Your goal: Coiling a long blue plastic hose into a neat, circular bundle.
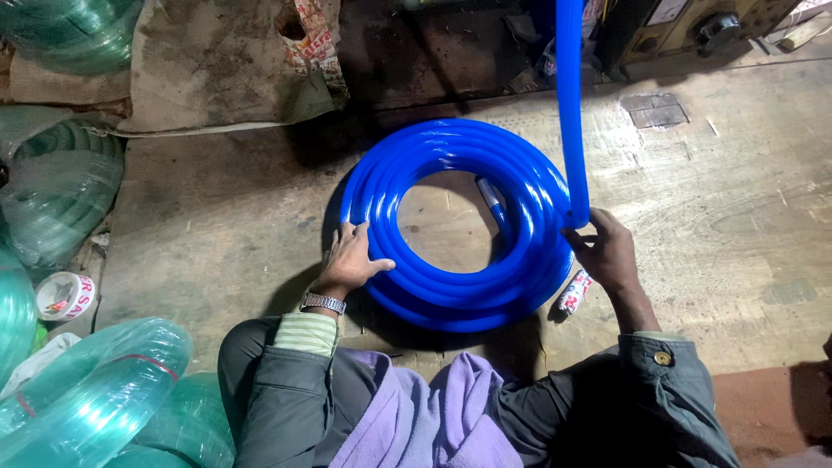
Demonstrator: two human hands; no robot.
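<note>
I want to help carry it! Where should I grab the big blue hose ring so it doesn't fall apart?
Probably best to grab the blue hose coil on its near side, between the left hand and right hand. Reach through the open middle from above and wrap all the loops together; they lie flat and loose, with one strand running upward.

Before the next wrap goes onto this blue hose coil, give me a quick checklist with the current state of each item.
1. Left hand pressed flat on the blue hose coil, pinning it: ok.
2. Right hand gripping the incoming hose length at the coil's right edge: ok.
3. Wraps lying flat and even on the floor: ok.
4. Incoming length free of kinks: ok in the part seen; its upper run leaves the frame, cannot tell.
5. Inner hose end tucked inside the ring: ok.
6. Tape roll close by: not ok, away at far left.
</note>
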